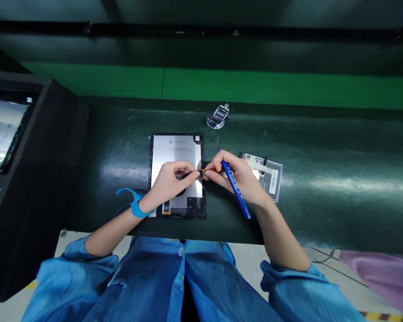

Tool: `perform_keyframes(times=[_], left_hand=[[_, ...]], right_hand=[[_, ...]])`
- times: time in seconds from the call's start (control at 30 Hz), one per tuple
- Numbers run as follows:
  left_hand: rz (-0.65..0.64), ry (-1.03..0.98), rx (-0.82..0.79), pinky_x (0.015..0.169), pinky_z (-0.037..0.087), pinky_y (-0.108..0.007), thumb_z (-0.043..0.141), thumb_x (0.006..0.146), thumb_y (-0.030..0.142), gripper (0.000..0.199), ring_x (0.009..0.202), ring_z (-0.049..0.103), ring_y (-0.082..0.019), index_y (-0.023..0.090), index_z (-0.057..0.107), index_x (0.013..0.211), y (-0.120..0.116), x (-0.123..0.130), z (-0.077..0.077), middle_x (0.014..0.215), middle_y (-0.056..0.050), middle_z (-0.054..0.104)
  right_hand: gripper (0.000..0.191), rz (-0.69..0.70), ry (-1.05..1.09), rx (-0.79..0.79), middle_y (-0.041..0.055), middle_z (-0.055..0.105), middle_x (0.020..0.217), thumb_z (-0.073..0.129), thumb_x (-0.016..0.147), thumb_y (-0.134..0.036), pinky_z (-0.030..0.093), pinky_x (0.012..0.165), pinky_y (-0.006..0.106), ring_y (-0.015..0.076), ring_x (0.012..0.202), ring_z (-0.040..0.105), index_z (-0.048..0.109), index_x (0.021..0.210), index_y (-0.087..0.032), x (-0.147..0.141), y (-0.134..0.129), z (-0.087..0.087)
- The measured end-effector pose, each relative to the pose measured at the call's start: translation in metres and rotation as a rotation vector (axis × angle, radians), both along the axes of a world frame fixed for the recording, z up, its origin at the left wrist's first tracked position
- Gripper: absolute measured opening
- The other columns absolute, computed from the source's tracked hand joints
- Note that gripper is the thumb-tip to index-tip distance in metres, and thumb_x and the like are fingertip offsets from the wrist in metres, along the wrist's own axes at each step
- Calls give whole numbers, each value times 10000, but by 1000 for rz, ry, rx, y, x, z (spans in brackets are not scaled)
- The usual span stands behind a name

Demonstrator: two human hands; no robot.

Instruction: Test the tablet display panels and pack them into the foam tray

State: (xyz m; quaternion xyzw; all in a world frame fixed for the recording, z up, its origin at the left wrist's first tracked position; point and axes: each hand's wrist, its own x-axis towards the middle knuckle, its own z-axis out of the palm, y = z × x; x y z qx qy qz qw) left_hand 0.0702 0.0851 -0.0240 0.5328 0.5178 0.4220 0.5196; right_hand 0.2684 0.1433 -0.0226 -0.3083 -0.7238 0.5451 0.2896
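Observation:
A flat display panel with a silver back and black frame lies on the green bench. Over its right edge, my left hand and my right hand meet, fingertips almost touching. Between them is a small dark connector with an orange-yellow part on its right. My left fingers pinch its left side, and my right thumb and finger pinch the orange part. A blue pen rests across my right hand, its lower end pointing toward me. A blue strap circles my left wrist.
Right of my hands lies a flat part with a barcode label. A clear round object sits behind the panel. A black cabinet with a screen stands at the left. The bench's front edge is near my body.

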Motion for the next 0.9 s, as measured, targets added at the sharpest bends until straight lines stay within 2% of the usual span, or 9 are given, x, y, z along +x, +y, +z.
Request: perform_keyframes(times=[0.33,0.47,0.57,0.6,0.67,0.73,0.77,0.83,0.9], left_hand=[[-127,-1,-3,551,389,-247,635,824,209,127,566,506,-109,153,676,717,0,-1,-1,605,4,604],[-184,79,23,619,425,-262,614,873,220,145,625,549,-124,158,667,754,0,-7,1,665,-5,632],[5,173,165,827,491,-292,566,935,246,172,921,653,-172,172,702,1012,-5,-23,10,996,-65,723],[121,189,222,888,492,-303,550,951,248,206,1019,648,-184,185,693,1084,-10,-30,13,1096,-75,713],[366,194,304,940,491,-315,534,964,234,219,1102,630,-194,205,686,1120,-21,-44,15,1160,-73,691],[558,168,315,938,499,-320,542,955,216,194,1076,636,-195,207,689,1081,-36,-56,10,1116,-63,688],[616,149,293,939,500,-324,552,946,212,184,1065,638,-197,203,689,1068,-44,-61,5,1103,-61,686],[662,114,219,953,494,-329,570,926,214,177,1075,635,-202,194,693,1051,-57,-67,-7,1107,-65,684],[679,84,154,971,485,-323,586,904,218,179,1094,630,-203,187,702,1037,-69,-70,-20,1113,-70,686]], right_hand=[[276,135,-5,36,-2,666,794,639,919,-235,435,650,253,134,675,573,397,788,-216,-2,0,-1],[308,85,-11,129,-25,597,691,588,870,-190,402,604,258,130,612,531,328,707,-221,-7,-1,-1],[178,-177,-71,422,43,701,963,613,927,-255,498,811,364,214,862,658,460,841,-221,-8,-10,0],[95,-265,-100,542,78,697,1120,591,957,-262,494,914,425,250,1009,658,506,947,-223,-10,-17,-1],[151,-313,-159,722,103,629,1331,532,997,-244,446,1051,508,285,1223,589,537,1148,-233,-17,-38,-8],[283,-135,-215,768,71,615,1376,597,975,-296,415,1123,528,299,1308,540,565,1252,-247,-31,-64,-19],[458,-33,-266,776,99,558,1446,659,937,-385,375,1156,576,349,1378,466,544,1340,-202,-38,-77,-24],[764,96,-421,761,147,444,1535,695,879,-537,285,1187,665,416,1458,325,459,1457,-96,-52,-100,-34],[903,152,-526,735,161,360,1578,678,861,-606,212,1203,705,431,1493,234,399,1499,-32,-57,-118,-41]])
